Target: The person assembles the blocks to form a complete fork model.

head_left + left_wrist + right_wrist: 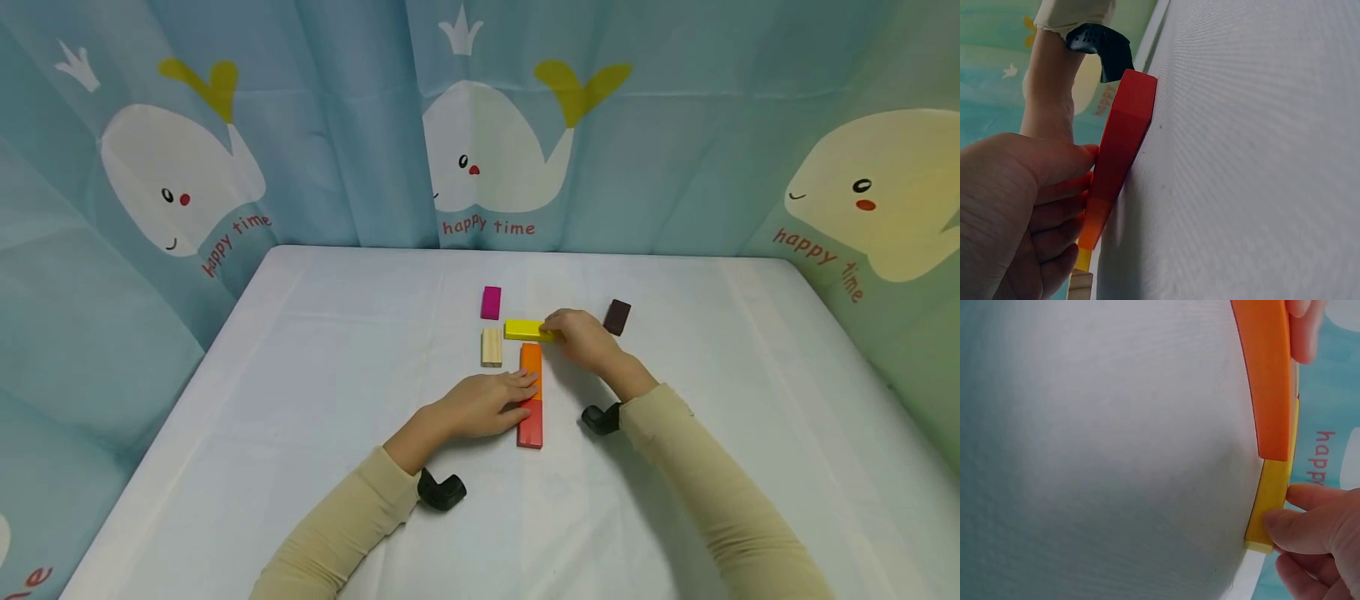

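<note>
My left hand [483,404] rests with its fingers nearly straight on an orange block [531,357] and a red block [530,429]. These two lie flat, end to end in one line. Beyond the orange block's far end, a yellow block [522,330] lies crosswise. My right hand [581,337] pinches the yellow block's right end; in the right wrist view the thumb [1294,530] presses on its near side. A plain wood block [491,347] stands left of the orange one, apart from it.
A magenta block [491,302] lies behind the plain wood one. To the right of the right hand is a dark brown block [617,317]. All are on a white-covered table [337,333], with a blue whale-print curtain [360,125] behind. Black wrist-worn pieces [442,492] hang near both cuffs.
</note>
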The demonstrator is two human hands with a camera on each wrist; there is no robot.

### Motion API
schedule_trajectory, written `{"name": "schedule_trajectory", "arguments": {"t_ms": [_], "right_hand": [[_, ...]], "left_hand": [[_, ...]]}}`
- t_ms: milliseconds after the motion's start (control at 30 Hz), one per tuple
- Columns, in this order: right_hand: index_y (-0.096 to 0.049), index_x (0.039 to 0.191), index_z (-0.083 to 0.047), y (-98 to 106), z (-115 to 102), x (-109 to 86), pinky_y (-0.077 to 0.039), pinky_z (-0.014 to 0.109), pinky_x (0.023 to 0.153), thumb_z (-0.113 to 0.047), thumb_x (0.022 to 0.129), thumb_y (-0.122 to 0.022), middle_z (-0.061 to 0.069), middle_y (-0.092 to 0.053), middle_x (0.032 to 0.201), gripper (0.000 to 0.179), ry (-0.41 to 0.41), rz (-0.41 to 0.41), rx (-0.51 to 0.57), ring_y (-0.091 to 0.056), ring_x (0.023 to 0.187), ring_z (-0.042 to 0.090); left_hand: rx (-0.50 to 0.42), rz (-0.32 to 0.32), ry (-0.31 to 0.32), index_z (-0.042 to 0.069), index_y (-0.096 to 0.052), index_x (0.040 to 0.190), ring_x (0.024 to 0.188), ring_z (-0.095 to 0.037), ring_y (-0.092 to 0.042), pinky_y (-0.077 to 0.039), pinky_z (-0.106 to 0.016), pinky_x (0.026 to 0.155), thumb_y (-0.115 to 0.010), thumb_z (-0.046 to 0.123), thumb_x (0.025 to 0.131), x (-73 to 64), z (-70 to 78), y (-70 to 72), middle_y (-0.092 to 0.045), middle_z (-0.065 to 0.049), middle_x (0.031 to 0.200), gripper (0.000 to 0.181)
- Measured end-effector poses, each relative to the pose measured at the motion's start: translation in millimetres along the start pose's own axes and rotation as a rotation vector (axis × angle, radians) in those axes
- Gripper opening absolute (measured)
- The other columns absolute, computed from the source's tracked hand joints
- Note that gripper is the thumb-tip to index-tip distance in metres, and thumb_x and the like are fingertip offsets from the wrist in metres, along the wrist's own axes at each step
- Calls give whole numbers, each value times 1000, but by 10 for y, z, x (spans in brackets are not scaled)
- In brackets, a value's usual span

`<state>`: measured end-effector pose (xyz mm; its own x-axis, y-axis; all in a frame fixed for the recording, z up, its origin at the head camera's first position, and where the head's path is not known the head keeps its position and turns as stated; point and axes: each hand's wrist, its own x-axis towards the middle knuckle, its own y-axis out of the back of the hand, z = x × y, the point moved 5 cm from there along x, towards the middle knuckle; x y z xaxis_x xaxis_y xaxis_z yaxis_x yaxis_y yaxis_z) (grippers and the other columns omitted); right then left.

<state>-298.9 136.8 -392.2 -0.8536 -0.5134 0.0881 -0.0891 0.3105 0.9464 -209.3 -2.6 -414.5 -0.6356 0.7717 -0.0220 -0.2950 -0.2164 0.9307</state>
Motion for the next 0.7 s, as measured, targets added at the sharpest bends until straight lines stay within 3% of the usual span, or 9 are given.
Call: {"name": "schedule_trajectory", "arguments": {"t_ms": [333, 700], "right_hand": [[-63, 109, 9, -16, -34, -10, -42, 43, 93, 9, 84, -58, 20, -62, 110, 26, -61, -15, 19, -56, 105, 34], [-66, 104, 8, -3, -13, -24, -45, 42, 88, 8, 82, -61, 20, -63, 105, 22, 7, 2, 28, -58, 99, 33]], "left_hand": [[6, -3, 2, 13, -45, 136, 131, -6, -27, -27, -26, 104, -48, 32, 96, 1, -14, -13, -37, 2, 143, 45], [13, -1, 5, 13, -46, 136, 131, -6, -27, -27, -26, 104, -48, 32, 95, 15, -12, -21, -37, 2, 142, 45]]}}
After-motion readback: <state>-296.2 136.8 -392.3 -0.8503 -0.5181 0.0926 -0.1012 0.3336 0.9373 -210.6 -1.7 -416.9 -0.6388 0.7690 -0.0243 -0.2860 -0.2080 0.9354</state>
